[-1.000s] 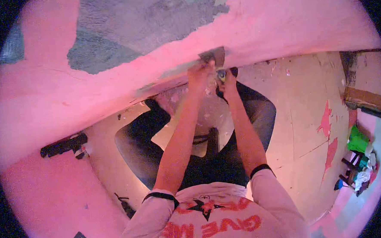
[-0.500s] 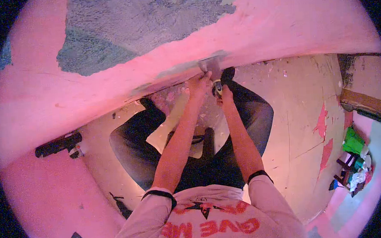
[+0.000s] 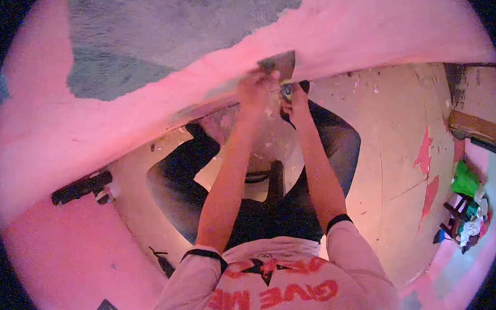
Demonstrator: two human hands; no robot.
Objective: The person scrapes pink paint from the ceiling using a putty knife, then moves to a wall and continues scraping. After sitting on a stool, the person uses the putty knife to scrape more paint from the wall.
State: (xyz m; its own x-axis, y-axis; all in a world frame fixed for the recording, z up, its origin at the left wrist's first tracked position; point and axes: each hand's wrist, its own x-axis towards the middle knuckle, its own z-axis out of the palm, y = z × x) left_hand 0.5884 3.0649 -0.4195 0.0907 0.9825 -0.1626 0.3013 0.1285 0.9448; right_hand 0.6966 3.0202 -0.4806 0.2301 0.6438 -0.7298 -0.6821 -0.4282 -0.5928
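Note:
A putty knife (image 3: pixel 283 62) with a wide dark blade lies against the low part of the pink wall (image 3: pixel 354 34). My right hand (image 3: pixel 298 103) is closed around its yellow and black handle, whose end points up toward me. Just left of the blade is my left hand (image 3: pixel 254 92), smeared by motion. Its fingers are close to the blade's lower left edge; whether they grip or only press on it does not show. A large grey patch (image 3: pixel 158 42) of bare wall spreads above, with ragged paint edges.
My bent legs (image 3: pixel 331 145) frame the worn floor (image 3: pixel 389 164), which has paint flakes on it. A dark object (image 3: pixel 81 188) lies at the left. At the far right is a pile of cloth (image 3: pixel 470 222) with a green bag (image 3: pixel 466 180).
Both hands and the putty knife have moved up the wall and slightly right. The blade now shows higher on the pink paint. My view has shifted a little.

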